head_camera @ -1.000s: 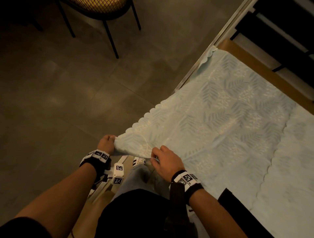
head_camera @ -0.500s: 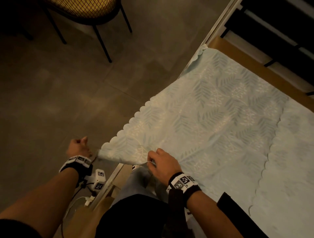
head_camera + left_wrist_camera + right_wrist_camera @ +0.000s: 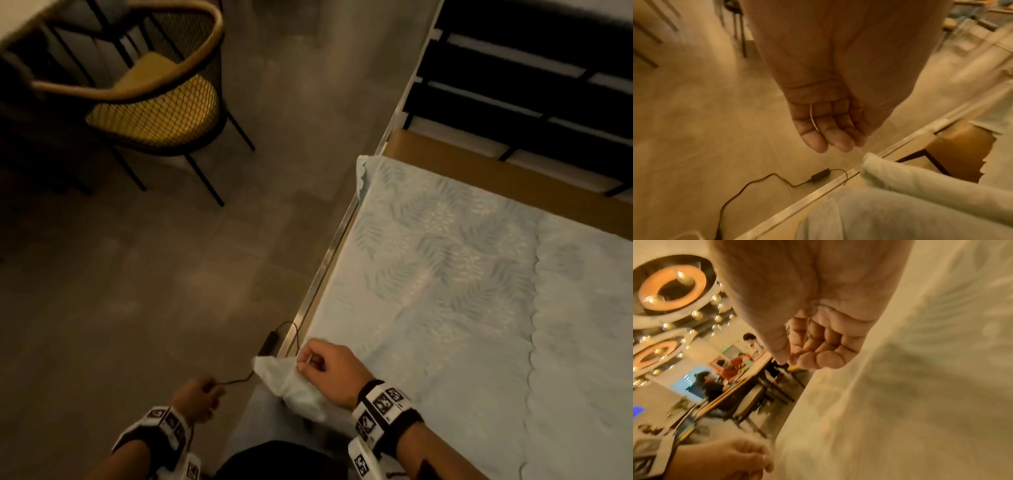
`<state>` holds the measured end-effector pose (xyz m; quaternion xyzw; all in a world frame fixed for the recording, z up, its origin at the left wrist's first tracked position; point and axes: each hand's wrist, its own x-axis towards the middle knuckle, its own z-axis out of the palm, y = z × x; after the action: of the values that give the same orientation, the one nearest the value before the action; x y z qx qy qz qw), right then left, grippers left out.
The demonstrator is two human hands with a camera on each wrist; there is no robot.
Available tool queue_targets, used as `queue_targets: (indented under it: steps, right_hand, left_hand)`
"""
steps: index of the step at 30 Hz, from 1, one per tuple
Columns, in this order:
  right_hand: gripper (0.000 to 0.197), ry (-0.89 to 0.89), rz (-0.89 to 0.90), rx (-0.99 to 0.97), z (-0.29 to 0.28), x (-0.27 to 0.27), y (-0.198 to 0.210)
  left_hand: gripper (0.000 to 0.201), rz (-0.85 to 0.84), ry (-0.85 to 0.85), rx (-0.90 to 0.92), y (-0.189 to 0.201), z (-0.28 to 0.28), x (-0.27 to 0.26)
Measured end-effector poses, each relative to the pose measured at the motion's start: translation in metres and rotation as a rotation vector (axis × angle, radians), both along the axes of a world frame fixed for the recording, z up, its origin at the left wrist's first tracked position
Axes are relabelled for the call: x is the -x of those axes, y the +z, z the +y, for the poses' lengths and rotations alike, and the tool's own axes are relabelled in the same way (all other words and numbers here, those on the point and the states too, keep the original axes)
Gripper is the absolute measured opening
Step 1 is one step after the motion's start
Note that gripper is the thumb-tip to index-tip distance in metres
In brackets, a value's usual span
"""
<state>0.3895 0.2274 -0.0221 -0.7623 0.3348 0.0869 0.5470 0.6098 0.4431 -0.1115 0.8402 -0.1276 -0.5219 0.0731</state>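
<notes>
Right grip (image 3: 325,368) had the near corner of the cloth (image 3: 445,274), thumb and fingers pinching the bunched fabric just off the metal rim of the counter (image 3: 329,260). The rest of the cloth lay flat across the counter, its far corner drooping over the rim. Left grip (image 3: 197,399) hung out over the floor (image 3: 137,291), fingers curled round a thin pale thread (image 3: 813,120). Where that thread ran, the views did not show.

Here was the danger, by the look of it: only one corner was held, so a hard tug toward the body could drag the whole cloth askew. That drooping far corner would likely slide off first. If the thread belonged to the cloth, pulling the grips apart could pucker the weave or snap it. Down low, a dark cable (image 3: 756,180) and its adapter (image 3: 820,174) lay on the floor just beside the counter, and a careless step left could catch them.

Room to move? Plenty on the left: bare floor ran between the counter and the chair (image 3: 154,116), which stood well apart. On the right, a second cloth (image 3: 582,342) met the first along a scalloped edge. The leg (image 3: 260,421) stood tight against the near rim, so backing off looked the easiest way out.
</notes>
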Motion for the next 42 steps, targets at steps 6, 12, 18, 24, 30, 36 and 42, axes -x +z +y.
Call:
queue_targets:
  steps: [6,12,18,24,30,36,42]
  right_hand:
    - [0.008,-0.329,0.038,0.175,-0.105,0.009,0.018]
    - [0.008,-0.473,0.141,0.431,-0.229,-0.015,0.018]
    - [0.055,-0.464,0.335,0.597,-0.345,-0.079,-0.005]
    - [0.066,-0.381,0.474,0.645,-0.403,-0.138,-0.037]
    - [0.047,-0.379,0.498,0.710,-0.410,-0.152,-0.050]
    - [0.047,-0.376,0.469,0.695,-0.410,-0.148,-0.049]
    - [0.045,-0.370,0.481,0.695,-0.410,-0.148,-0.048]
  left_hand:
    - [0.028,-0.129,-0.206,0.087,-0.013,-0.119,-0.052]
    - [0.026,-0.170,-0.247,0.338,-0.005,-0.332,-0.085]
    - [0.052,-0.046,-0.128,0.582,-0.019,-0.511,-0.088]
    - [0.073,0.085,-0.131,0.716,-0.045,-0.602,-0.062]
    - [0.033,-0.049,0.123,0.721,-0.051,-0.636,-0.066]
    - [0.052,-0.140,0.157,0.539,-0.065,-0.632,-0.124]
    - [0.037,-0.146,-0.067,0.289,-0.108,-0.596,-0.163]
